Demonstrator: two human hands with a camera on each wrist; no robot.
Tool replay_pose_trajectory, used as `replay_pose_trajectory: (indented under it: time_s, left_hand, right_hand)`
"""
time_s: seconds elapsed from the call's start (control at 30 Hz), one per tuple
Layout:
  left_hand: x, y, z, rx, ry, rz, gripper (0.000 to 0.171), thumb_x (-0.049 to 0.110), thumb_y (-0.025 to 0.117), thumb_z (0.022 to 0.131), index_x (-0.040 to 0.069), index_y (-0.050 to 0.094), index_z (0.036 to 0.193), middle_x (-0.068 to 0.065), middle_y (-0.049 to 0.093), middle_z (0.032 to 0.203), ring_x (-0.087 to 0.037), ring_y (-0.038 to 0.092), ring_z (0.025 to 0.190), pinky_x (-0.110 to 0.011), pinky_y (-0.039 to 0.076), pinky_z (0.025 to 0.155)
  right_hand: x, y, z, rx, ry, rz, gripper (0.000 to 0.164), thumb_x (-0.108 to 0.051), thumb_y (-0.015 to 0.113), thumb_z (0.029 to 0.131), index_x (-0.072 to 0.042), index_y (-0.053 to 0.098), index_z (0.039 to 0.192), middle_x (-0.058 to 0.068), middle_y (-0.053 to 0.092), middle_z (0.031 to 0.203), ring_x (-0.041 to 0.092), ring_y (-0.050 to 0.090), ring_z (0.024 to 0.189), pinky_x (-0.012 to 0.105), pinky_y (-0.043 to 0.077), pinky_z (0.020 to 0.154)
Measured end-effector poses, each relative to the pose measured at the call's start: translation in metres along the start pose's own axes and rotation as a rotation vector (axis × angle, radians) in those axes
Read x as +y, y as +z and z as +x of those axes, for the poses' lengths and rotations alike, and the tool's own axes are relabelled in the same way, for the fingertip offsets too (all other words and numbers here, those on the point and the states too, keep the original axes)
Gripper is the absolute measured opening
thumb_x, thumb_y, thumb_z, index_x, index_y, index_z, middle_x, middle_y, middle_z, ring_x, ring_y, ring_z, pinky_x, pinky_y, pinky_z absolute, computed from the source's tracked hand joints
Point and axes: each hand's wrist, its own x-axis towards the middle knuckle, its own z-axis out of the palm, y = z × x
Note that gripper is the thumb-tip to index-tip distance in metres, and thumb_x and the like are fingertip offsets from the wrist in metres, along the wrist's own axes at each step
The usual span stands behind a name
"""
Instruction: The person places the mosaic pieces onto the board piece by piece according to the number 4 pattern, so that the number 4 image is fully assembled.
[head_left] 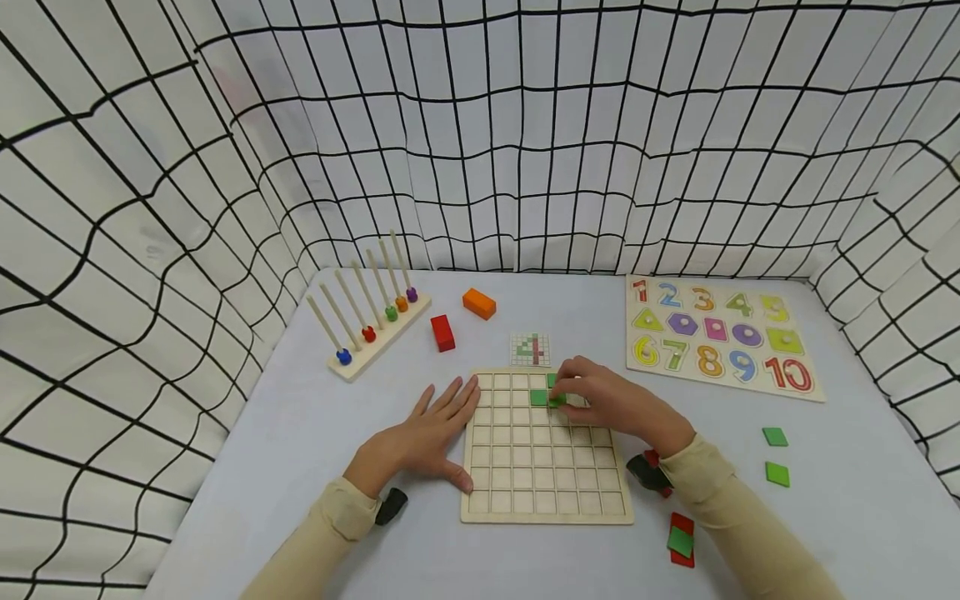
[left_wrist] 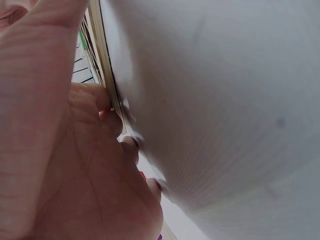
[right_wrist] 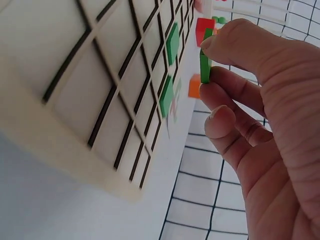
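Head: a pale wooden square grid board is steadied along its left edge by the left hand, fingers spread — probably against sliding. A thin green square tile is pinched by the right hand at the upper rows; some cells there are hidden by it. A small printed grid card is placed just beyond the board, presumably for easy viewing. A red rectangular block, orange rectangular block, wooden peg stand with coloured beads and flat number-and-shape puzzle are set clear.

Left wrist: mostly white surface; finger contact can't be fully told.

Right wrist: tile is gripped by opposite edges — faces likely left free. Two seated green tiles are seen nearby.
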Motion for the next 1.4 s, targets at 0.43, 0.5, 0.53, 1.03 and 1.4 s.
replay_pose_trajectory:
  time_s: [0.43,0.5,0.53,1.03,1.4]
  left_hand:
    - [-0.001,0.001,0.000,0.002,0.015,-0.005,0.138,0.064,0.087,0.079,0.003,0.004,0.172,-0.012,-0.007,0.183,-0.039,-0.006,0.170,-0.068,-0.002,0.133]
    - [-0.002,0.001,0.000,0.001,0.014,-0.004,0.138,0.064,0.087,0.079,0.003,0.004,0.172,-0.012,-0.007,0.183,-0.039,-0.006,0.170,-0.068,-0.002,0.133]
    - [-0.002,0.001,0.000,0.001,0.014,-0.004,0.138,0.064,0.087,0.079,0.003,0.004,0.172,-0.012,-0.007,0.183,-0.039,-0.006,0.170,-0.068,-0.002,0.133]
    - [-0.002,0.001,0.000,-0.008,0.002,-0.019,0.139,0.065,0.086,0.079,0.004,0.003,0.172,-0.010,-0.008,0.183,-0.038,-0.007,0.170,-0.067,-0.003,0.134]
    - [-0.002,0.002,0.000,-0.005,0.004,-0.012,0.139,0.065,0.086,0.080,0.004,0.003,0.172,-0.011,-0.008,0.183,-0.038,-0.007,0.170,-0.067,-0.002,0.134]
  right_hand:
    - [-0.009,0.031,0.022,-0.002,-0.110,0.067,0.010,-0.005,0.082,0.093,-0.009,0.079,0.101,0.006,0.065,0.104,0.016,0.056,0.092,0.027,0.055,0.080]
    - [-0.010,0.034,0.024,-0.004,-0.119,0.073,0.009,-0.006,0.082,0.093,-0.009,0.079,0.101,0.006,0.064,0.102,0.015,0.054,0.091,0.026,0.053,0.080]
    - [-0.011,0.036,0.026,-0.006,-0.120,0.072,0.008,-0.006,0.081,0.093,-0.009,0.079,0.100,0.006,0.064,0.101,0.015,0.053,0.091,0.026,0.053,0.079]
    - [-0.018,0.042,0.034,-0.010,-0.142,-0.022,0.004,-0.008,0.083,0.093,-0.011,0.082,0.095,0.005,0.065,0.096,0.015,0.053,0.087,0.026,0.052,0.077]
    - [-0.019,0.042,0.031,-0.022,-0.110,-0.012,0.003,-0.006,0.082,0.094,-0.010,0.081,0.095,0.005,0.066,0.098,0.016,0.054,0.088,0.027,0.052,0.079]
